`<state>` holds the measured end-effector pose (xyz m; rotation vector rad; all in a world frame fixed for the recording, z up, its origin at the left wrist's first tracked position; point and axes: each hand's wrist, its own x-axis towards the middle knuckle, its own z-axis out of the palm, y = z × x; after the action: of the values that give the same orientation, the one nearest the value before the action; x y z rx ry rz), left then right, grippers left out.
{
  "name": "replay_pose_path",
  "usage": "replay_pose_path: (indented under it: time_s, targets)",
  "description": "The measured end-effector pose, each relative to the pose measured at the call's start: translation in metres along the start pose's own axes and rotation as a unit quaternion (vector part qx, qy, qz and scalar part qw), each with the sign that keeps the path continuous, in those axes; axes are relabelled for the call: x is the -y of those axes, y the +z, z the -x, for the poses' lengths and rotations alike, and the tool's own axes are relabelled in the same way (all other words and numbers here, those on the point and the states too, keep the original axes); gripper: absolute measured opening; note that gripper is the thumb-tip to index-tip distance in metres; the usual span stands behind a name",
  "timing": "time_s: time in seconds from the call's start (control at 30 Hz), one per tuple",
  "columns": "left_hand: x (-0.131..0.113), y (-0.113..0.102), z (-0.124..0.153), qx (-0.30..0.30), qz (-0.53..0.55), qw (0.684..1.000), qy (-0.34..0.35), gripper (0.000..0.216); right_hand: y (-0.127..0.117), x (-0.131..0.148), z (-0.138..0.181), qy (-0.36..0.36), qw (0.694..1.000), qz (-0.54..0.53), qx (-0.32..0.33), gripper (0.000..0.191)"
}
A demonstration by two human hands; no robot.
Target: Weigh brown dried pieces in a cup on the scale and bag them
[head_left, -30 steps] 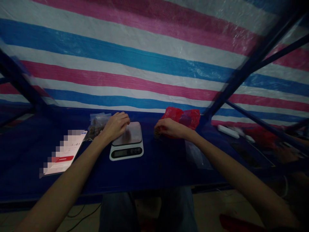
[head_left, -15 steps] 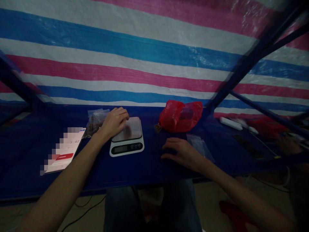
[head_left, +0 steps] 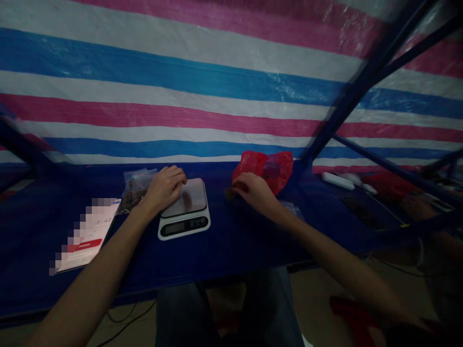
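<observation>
My right hand is closed, thumb and fingers pinching at a small round cup with brown bits in it. Just behind that hand is a crumpled red plastic bag. My left hand rests at the left edge of a white kitchen scale, fingers curled together; what they hold, if anything, is hidden. Nothing lies on the scale's metal plate except a dark reflection. Beside my left wrist is a clear plastic bag of dark brown pieces.
A lit phone lies at the left on the blue table. Flat clear bags are partly under my right forearm. Further right are a white power strip, a dark flat object and another person's hand. Blue frame bars slant up.
My right hand has moved up and left from the table to the small cup, its fingers closing at it. My left hand stays by the scale. The view has shifted slightly.
</observation>
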<state>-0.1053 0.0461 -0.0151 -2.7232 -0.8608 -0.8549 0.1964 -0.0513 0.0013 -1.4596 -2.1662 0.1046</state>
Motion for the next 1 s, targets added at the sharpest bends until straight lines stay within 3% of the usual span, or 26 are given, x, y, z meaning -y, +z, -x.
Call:
replay_pose_path:
  time_s: [0.2,0.6,0.8,1.0]
  targets:
    - [0.000,-0.001,-0.001,0.003,-0.003,1.000,-0.001,0.023,0.004,-0.017,-0.020,0.021,0.998,0.043,0.036,0.011]
    - [-0.004,-0.003,-0.002,0.005,0.004,1.000,-0.003,0.022,0.011,-0.014,-0.020,-0.047,0.997,-0.011,0.068,0.014]
    - [-0.002,-0.001,-0.001,0.005,-0.002,1.000,0.003,0.022,0.013,-0.016,-0.017,-0.063,0.995,-0.028,0.070,0.015]
    - [0.001,0.000,0.001,0.011,0.007,1.000,0.000,0.022,0.014,-0.022,-0.014,-0.088,0.995,-0.027,0.034,0.015]
